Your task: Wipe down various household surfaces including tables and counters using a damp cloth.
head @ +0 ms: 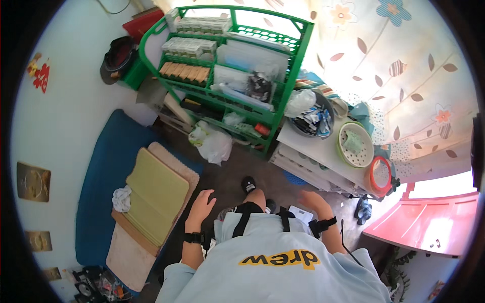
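My left hand [202, 206] hangs in the air beside the folded yellow-green pad [161, 193], its thumb apart from the fingers and nothing in it. My right hand [312, 199] is held out on the other side, slightly blurred, with no object seen in it. Close to it, partly hidden by my clothing, a flat white object [302, 214] shows; I cannot tell what it is. Both wrists wear black straps. Ahead stands a green plastic shelf rack [223, 94] with small boxes, clear plastic packs and brown cartons on its tiers.
A blue couch [98, 181] with a crumpled white cloth [122, 199] lies left. A white plastic bag [214, 142] sits by the rack. At right, a white cabinet [303, 149] carries a grey basin [329, 113] of packets and a colander [367, 144]. A red door [435, 223] stands beyond.
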Tool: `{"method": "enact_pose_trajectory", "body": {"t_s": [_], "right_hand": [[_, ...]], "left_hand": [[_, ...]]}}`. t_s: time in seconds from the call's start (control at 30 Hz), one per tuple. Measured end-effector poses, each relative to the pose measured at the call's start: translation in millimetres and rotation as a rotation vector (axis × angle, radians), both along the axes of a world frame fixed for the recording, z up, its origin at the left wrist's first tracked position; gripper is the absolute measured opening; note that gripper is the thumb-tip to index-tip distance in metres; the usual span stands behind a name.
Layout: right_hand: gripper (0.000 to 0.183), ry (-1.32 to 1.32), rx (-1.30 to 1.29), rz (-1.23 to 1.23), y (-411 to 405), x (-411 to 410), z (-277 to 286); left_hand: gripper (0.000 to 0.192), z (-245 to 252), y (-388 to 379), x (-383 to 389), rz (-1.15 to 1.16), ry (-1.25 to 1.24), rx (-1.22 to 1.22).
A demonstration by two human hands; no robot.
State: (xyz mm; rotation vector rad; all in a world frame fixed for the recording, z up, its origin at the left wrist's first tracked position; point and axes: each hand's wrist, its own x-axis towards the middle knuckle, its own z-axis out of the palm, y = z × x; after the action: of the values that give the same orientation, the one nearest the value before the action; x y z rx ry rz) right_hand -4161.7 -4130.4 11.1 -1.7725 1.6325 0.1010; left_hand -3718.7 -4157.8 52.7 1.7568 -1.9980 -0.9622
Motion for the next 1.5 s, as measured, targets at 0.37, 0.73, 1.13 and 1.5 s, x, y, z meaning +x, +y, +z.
{"method": "enact_pose_trajectory", "body": {"t_s": [0.37, 0.73, 1.13, 1.5], "right_hand": [[0.030, -0.107, -0.141, -0.284, -14.1, 52.7, -0.4], [0.033, -0.086, -0.128, -0.505, -110.8, 197.3, -15.4], [0.024, -0.260, -0.276, -0.785, -163.4, 285.1, -73.1], [0.020, -0.193, -0.495, -1.047, -133.1, 311.4, -269.8]], "left_hand": [[0.028, -21.6, -84.3, 60.3, -0.120, 0.097, -0.116], [0.028, -12.3, -275.9, 145.9, -0.475, 0.034, -0.118], [0.027, -87.2, -334.1, 123.3, -0.818, 0.053, 0.047], [0.029, -229.6, -379.7, 48.9, -1.006, 0.129, -0.424]]}}
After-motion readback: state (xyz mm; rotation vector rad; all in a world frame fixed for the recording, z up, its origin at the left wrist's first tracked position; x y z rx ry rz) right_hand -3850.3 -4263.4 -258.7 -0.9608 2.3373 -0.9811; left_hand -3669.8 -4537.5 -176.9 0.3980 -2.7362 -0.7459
